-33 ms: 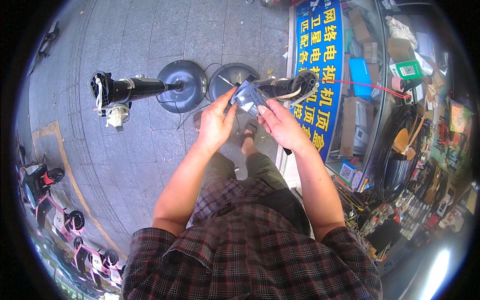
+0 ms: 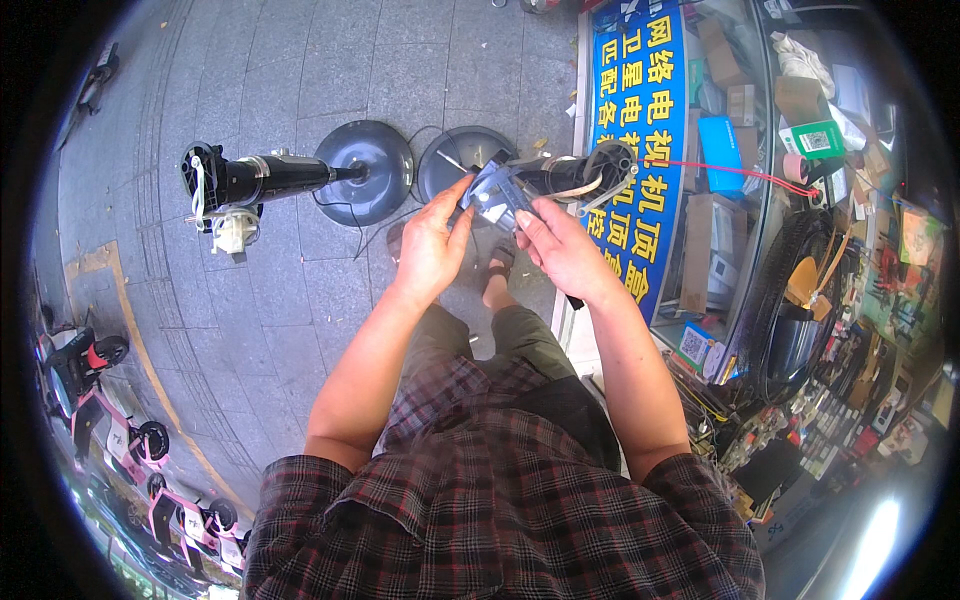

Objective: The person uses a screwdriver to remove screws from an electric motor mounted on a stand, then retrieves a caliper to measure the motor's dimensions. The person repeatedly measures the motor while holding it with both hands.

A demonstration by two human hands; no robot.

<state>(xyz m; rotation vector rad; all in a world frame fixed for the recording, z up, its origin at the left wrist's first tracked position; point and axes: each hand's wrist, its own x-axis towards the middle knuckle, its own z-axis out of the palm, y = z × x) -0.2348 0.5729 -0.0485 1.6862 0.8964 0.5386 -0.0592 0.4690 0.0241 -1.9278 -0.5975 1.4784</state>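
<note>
Along the pavement's (image 2: 260,330) left edge, toward its lower corner, pink-and-white scooters (image 2: 125,440) stand in a row beyond a yellowish stripe (image 2: 140,340). At its right edge hangs a blue banner (image 2: 655,130) with yellow lettering. Beside that, a glass case shows a blue box (image 2: 721,152) near its left edge; a green card (image 2: 818,140) and a black tyre (image 2: 768,305) lie farther right.

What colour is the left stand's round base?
The round base is glossy dark grey, near black; best seen in the head view.

L hand (image 2: 432,242) & R hand (image 2: 562,245) gripping shiny grey item (image 2: 493,197); round blk base (image 2: 385,190) on pavement (image 2: 290,330).
</note>
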